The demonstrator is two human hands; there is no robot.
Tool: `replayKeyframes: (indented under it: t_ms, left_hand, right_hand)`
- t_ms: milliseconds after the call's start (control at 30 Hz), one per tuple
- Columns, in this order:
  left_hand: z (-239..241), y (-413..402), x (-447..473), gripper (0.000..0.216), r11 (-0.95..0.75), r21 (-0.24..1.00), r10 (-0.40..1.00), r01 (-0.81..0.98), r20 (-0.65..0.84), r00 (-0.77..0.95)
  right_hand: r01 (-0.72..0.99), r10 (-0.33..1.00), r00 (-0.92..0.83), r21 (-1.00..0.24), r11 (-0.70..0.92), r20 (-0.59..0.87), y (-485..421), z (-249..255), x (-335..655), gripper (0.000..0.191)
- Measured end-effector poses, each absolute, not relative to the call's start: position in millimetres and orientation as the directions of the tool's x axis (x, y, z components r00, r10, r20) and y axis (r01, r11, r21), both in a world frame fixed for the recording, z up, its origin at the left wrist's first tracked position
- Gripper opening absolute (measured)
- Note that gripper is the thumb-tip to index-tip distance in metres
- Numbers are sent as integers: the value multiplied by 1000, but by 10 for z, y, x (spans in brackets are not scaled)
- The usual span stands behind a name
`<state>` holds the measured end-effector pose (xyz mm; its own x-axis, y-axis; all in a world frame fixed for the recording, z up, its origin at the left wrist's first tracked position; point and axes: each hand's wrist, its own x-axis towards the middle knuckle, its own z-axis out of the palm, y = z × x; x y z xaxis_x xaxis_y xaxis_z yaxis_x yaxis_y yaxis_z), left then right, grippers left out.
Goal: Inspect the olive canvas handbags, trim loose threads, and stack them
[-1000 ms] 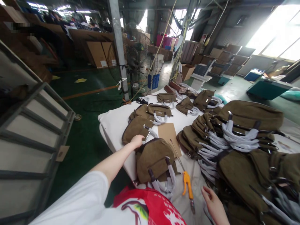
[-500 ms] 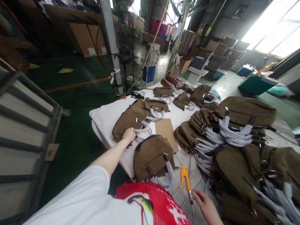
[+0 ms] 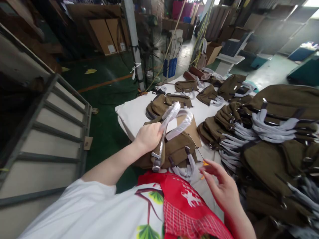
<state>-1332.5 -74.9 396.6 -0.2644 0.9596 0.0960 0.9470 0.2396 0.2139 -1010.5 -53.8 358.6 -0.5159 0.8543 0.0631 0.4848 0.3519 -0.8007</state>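
My left hand (image 3: 149, 136) is closed on the top edge of an olive-brown handbag (image 3: 162, 156), lifted above the table in front of me. Its metal zipper faces me, and its handles (image 3: 183, 123), wrapped in pale film, stick up past my fingers. Under and beside it lies another olive handbag (image 3: 180, 147) with wrapped handles. My right hand (image 3: 220, 184) is over the table to the right, thumb and fingers apart, with nothing visible in it. Just behind its fingertips lies an orange air blow gun (image 3: 204, 164), mostly hidden by the hand, its thin nozzle pointing away.
Stacked olive bags (image 3: 276, 109) fill the table's right side. More bags (image 3: 185, 86) lie along the far end of the white-covered table (image 3: 129, 111). A brown cardboard sheet (image 3: 195, 127) lies mid-table. A metal-framed rack (image 3: 58, 129) stands at left, and a post (image 3: 136, 49) beyond the table.
My left hand has lifted the bag from the table's left side and brought it nearer. My right hand has moved forward to beside the blow gun. The view has swung left.
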Motion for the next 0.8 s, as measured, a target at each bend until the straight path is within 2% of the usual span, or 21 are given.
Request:
replayKeyframes:
  t_ms: [67, 133, 200, 267, 333, 400, 500, 600, 733, 800]
  left_hand:
    - [3777, -742, -12960, 34, 163, 376, 983, 912, 18, -183]
    - [3473, -702, -12642, 35, 156, 592, 987, 791, -70, -142]
    - [3150, -677, -12389, 39, 229, 784, 973, 577, -167, -160]
    - [2891, -693, -12223, 44, 305, 874, 951, 379, -255, -177]
    - [2735, -739, -12141, 47, 340, 894, 938, 290, -301, -171]
    - [2675, -794, -12107, 49, 343, 894, 938, 287, -310, -157]
    - [2684, -858, -12071, 50, 333, 897, 942, 290, -302, -145]
    - [2714, -891, -12031, 50, 321, 904, 946, 283, -294, -135]
    - [2738, -924, -12022, 50, 293, 923, 955, 249, -271, -120]
    - [2749, -943, -12032, 50, 270, 935, 961, 231, -249, -116]
  right_hand:
    - [387, 723, -677, -770, 507, 136, -667, 3857, -10390, 46]
    - [426, 628, -776, -693, 582, 50, -738, 3965, -10588, 45]
    - [495, 588, -806, -623, 606, -69, -776, 3950, -10666, 36]
    - [512, 551, -820, -622, 593, -151, -813, 3888, -10647, 28]
    - [510, 516, -830, -665, 545, -213, -861, 3840, -10590, 23]
    - [537, 516, -814, -684, 494, -266, -905, 3826, -10549, 19]
    - [588, 538, -783, -654, 476, -312, -937, 3848, -10539, 8]
    - [607, 534, -779, -605, 515, -328, -912, 3881, -10526, 3]
    - [534, 460, -836, -635, 559, -298, -814, 3902, -10450, 3]
    - [517, 465, -845, -626, 584, -264, -762, 3898, -10421, 4]
